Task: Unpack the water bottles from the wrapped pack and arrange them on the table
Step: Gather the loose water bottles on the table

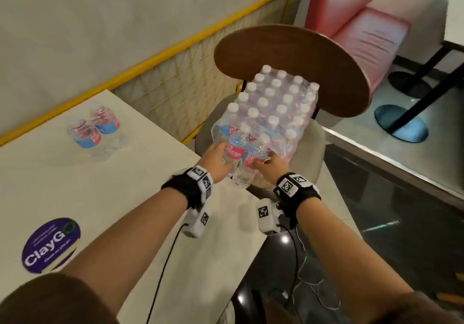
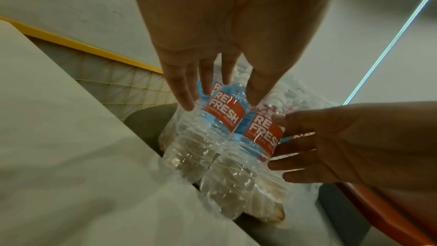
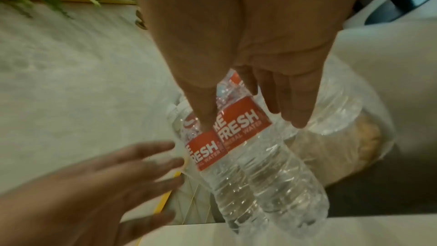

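Each hand's fingers (image 2: pixel 182 91) grip one water bottle (image 1: pixel 236 153), long axes tilted, the worktop (image 1: pixel 75 185) lying leftward.

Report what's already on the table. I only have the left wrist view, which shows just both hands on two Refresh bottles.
Observer: Two unpacked bottles stand side by side at the far side of the table, near the yellow rail.
Operator: Say where the pack sits.
Observer: The wrapped pack rests on a chair seat beside the table, in front of the wooden backrest.
Operator: Describe the right thumb.
Observer: The right hand has its thumb in the seam between the left-hand bottle and the right-hand bottle, with its fingers on the right-hand bottle's other side.
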Motion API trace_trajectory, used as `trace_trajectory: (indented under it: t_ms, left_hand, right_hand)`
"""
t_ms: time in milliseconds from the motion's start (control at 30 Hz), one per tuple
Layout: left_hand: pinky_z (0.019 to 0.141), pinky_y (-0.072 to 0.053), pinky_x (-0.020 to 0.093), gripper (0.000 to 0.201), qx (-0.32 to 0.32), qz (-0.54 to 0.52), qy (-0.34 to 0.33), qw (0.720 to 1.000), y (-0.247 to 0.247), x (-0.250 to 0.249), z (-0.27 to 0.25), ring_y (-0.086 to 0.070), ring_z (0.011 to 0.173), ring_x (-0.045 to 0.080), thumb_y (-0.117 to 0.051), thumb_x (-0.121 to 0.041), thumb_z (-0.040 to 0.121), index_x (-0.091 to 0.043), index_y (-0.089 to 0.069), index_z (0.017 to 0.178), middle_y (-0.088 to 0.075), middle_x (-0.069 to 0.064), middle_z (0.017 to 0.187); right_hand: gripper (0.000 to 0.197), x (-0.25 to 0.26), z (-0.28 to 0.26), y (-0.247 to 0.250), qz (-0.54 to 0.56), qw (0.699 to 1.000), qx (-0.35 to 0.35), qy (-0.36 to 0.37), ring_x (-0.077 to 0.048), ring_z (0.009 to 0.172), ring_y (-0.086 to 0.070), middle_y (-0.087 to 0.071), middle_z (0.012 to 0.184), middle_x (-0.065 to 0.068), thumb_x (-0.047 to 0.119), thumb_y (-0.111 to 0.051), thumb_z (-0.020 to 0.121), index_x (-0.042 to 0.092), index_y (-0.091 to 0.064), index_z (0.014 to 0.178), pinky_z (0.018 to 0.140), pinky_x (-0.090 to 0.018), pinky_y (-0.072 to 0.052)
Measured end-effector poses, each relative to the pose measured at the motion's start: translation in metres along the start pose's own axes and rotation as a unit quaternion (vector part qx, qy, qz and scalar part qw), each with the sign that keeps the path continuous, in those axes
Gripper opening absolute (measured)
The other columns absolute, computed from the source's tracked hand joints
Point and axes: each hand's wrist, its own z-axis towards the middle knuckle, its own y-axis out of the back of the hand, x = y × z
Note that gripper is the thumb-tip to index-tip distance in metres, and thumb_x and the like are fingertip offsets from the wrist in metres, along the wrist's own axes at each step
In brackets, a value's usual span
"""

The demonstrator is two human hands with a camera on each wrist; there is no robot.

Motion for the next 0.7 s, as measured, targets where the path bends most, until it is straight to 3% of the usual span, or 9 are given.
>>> trace_trajectory:
  t_ms: [100, 233, 367, 467, 567, 633, 700]
  left_hand:
    - [0.105, -0.042, 0.039, 0.067, -0.005, -0.015, -0.002, 1.0, -0.01, -0.007, 0.031, -0.048, 0.126, 0.029, -0.067, -0.019, 0.084, -0.015, -0.034, 0.141, -0.04, 0.012, 0.14]
    - [0.11, -0.036, 0.043, 0.074, -0.003, 0.001, -0.003, 1.0, -0.018, -0.008, 0.06, -0.037, 0.133, 0.031, -0.07, -0.015, 0.079, -0.009, -0.03, 0.141, -0.031, 0.014, 0.144]
    - [0.111, -0.033, 0.038, 0.07, -0.019, 0.047, 0.014, 0.999, -0.011, -0.007, 0.067, -0.039, 0.129, 0.031, -0.074, -0.029, 0.077, -0.01, -0.041, 0.136, -0.033, 0.015, 0.138]
    - [0.111, -0.034, 0.035, 0.072, 0.002, 0.013, 0.027, 1.0, -0.005, 0.0, 0.053, -0.043, 0.123, 0.024, -0.075, -0.032, 0.076, -0.016, -0.041, 0.138, -0.031, 0.012, 0.138]
    - [0.102, -0.042, 0.032, 0.066, 0.016, -0.09, 0.005, 0.996, 0.007, 0.003, 0.019, -0.052, 0.117, 0.02, -0.074, -0.017, 0.079, -0.018, -0.041, 0.135, -0.051, 0.006, 0.13]
    - [0.09, -0.038, 0.018, 0.064, 0.024, -0.097, 0.009, 0.995, 0.017, 0.01, -0.008, -0.052, 0.108, 0.012, -0.072, -0.014, 0.082, -0.017, -0.038, 0.136, -0.055, -0.003, 0.117]
    - [0.085, -0.036, 0.017, 0.063, 0.019, -0.081, 0.017, 0.996, 0.028, 0.027, -0.033, -0.054, 0.106, 0.014, -0.072, -0.017, 0.082, -0.02, -0.038, 0.135, -0.054, -0.005, 0.111]
  right_hand:
    - [0.029, -0.001, 0.01, -0.008, 0.084, 0.996, -0.005, 0.027, -0.025, 0.105, -0.062, -0.067, 0.113, -0.01, 0.019, -0.066, 0.086, 0.011, -0.063, 0.113, 0.097, -0.043, -0.048]
    - [0.036, -0.007, 0.021, -0.017, 0.125, 0.991, -0.039, 0.002, -0.026, 0.105, -0.062, -0.066, 0.114, -0.01, 0.019, -0.07, 0.083, 0.008, -0.061, 0.116, 0.096, -0.04, -0.049]
    - [0.041, -0.013, 0.022, -0.016, 0.115, 0.992, -0.046, -0.012, -0.026, 0.098, -0.064, -0.067, 0.108, -0.005, 0.027, -0.073, 0.079, 0.016, -0.058, 0.115, 0.089, -0.044, -0.053]
    - [0.054, -0.018, 0.017, -0.014, 0.118, 0.991, -0.041, 0.04, -0.017, 0.098, -0.06, -0.062, 0.107, 0.004, 0.023, -0.077, 0.075, 0.018, -0.053, 0.123, 0.089, -0.033, -0.05]
    - [0.073, -0.021, 0.008, -0.018, 0.097, 0.991, -0.002, 0.093, -0.013, 0.104, -0.057, -0.059, 0.117, 0.006, 0.019, -0.08, 0.071, 0.023, -0.041, 0.133, 0.092, -0.03, -0.046]
    - [0.077, -0.021, -0.002, -0.027, 0.076, 0.989, 0.045, 0.118, -0.017, 0.107, -0.059, -0.059, 0.119, 0.003, 0.019, -0.082, 0.068, 0.027, -0.04, 0.132, 0.093, -0.039, -0.051]
    - [0.081, -0.017, -0.016, -0.04, 0.032, 0.984, 0.094, 0.145, -0.021, 0.109, -0.059, -0.059, 0.122, -0.001, 0.02, -0.084, 0.065, 0.028, -0.039, 0.133, 0.093, -0.045, -0.051]
